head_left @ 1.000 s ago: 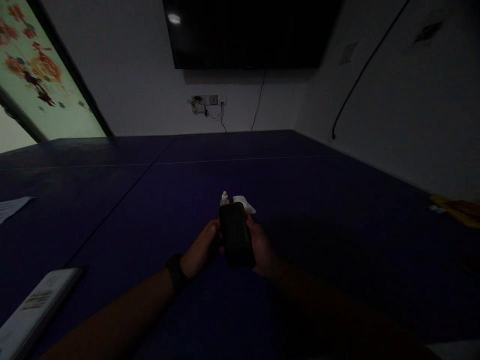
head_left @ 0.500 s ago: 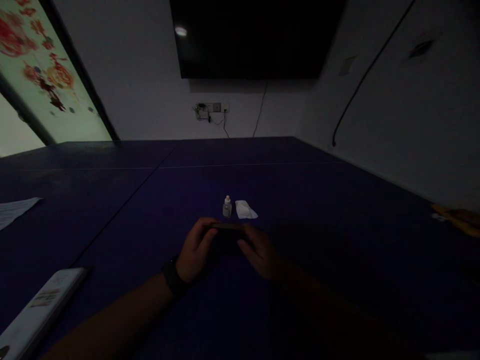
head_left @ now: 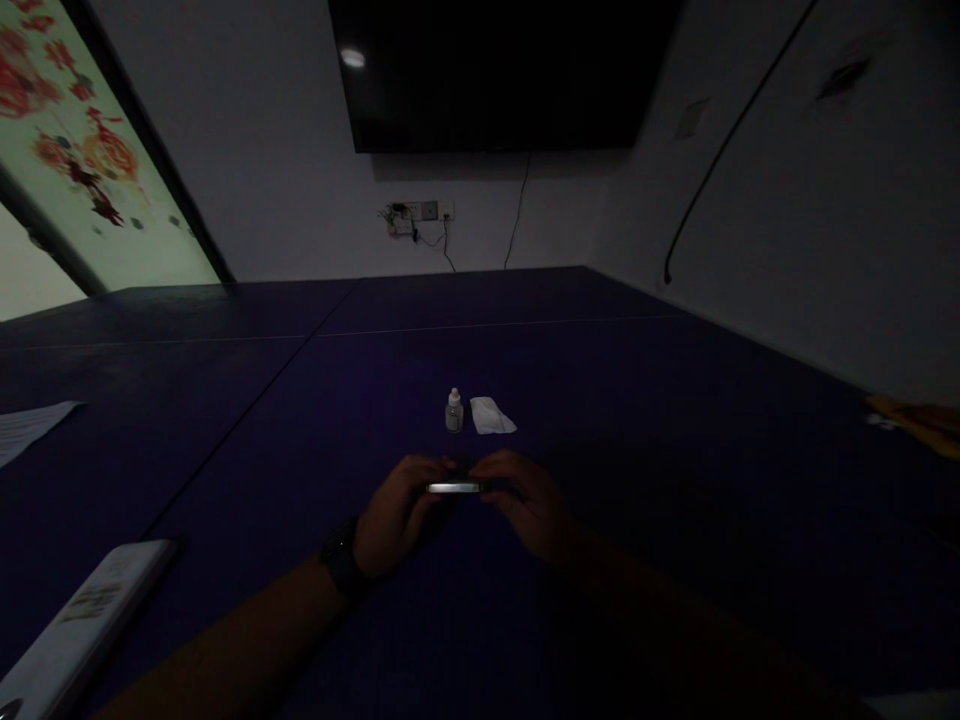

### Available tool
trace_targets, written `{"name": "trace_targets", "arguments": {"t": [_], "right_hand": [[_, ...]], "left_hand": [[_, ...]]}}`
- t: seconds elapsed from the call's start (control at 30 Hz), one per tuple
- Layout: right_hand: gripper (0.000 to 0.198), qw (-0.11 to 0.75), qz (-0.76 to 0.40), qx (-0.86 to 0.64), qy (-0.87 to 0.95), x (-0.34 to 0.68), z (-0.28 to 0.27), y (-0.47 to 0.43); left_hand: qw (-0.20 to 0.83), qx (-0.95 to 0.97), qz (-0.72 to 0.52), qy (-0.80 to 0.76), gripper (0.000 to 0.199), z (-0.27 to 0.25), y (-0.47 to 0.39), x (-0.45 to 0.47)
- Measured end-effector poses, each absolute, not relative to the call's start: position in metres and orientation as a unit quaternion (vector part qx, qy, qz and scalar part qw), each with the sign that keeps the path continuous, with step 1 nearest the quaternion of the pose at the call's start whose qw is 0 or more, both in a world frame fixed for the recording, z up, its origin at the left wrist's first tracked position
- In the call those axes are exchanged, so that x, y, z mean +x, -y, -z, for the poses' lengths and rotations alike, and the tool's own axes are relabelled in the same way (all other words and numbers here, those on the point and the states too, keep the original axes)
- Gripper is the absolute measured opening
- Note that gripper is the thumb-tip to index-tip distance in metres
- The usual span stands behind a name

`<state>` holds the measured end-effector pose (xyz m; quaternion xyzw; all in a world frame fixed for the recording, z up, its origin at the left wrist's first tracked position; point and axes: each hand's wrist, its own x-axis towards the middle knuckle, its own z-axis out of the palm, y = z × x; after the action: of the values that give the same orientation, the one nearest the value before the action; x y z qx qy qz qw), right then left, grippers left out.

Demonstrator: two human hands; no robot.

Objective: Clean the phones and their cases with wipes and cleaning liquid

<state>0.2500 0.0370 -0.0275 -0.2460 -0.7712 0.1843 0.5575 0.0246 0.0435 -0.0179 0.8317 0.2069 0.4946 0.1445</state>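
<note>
While both hands pinch, phone between, edge-on

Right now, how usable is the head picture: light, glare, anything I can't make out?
Head view: dim overall, the right forearm nearly lost in shadow; a bright light spot shows on the dark screen; the slim device catches light along its edge between the left hand and right hand; any print on the small bottle is unreadable.

Got a chunky dark watch-like band just behind the left hand, but the right hand and both forearms are bare.
</note>
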Motion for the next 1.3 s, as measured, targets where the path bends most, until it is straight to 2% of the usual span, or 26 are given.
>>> {"name": "trace_targets", "arguments": {"t": [0.13, 0.23, 0.43, 0.7, 0.87, 1.17, 1.3], "right_hand": [[0.017, 0.541, -0.16, -0.215, 0.797, 0.247, 0.025, -0.031], [0.02, 0.524, -0.144, -0.202, 0.815, 0.242, 0.024, -0.024], [0.029, 0.488, -0.112, -0.213, 0.839, 0.235, 0.021, -0.016], [0.031, 0.491, -0.032, -0.176, 0.853, 0.231, 0.018, -0.018], [0.028, 0.473, -0.021, -0.169, 0.864, 0.232, 0.016, -0.018], [0.025, 0.497, -0.03, -0.192, 0.846, 0.23, 0.023, -0.019], [0.026, 0.491, -0.019, -0.198, 0.848, 0.227, 0.023, -0.017]], "left_hand": [[0.154, 0.855, -0.466, -0.165, 0.023, 0.01, -0.035, 0.025], [0.099, 0.87, -0.447, -0.182, 0.027, 0.004, -0.026, 0.029], [-0.024, 0.87, -0.435, -0.228, 0.017, 0.002, -0.017, 0.034], [-0.112, 0.871, -0.421, -0.226, 0.015, -0.002, -0.016, 0.036], [-0.112, 0.877, -0.422, -0.2, 0.015, 0.005, -0.018, 0.035], [-0.057, 0.876, -0.424, -0.223, 0.012, 0.008, -0.017, 0.032], [-0.067, 0.871, -0.43, -0.227, 0.012, 0.007, -0.017, 0.032]]}}
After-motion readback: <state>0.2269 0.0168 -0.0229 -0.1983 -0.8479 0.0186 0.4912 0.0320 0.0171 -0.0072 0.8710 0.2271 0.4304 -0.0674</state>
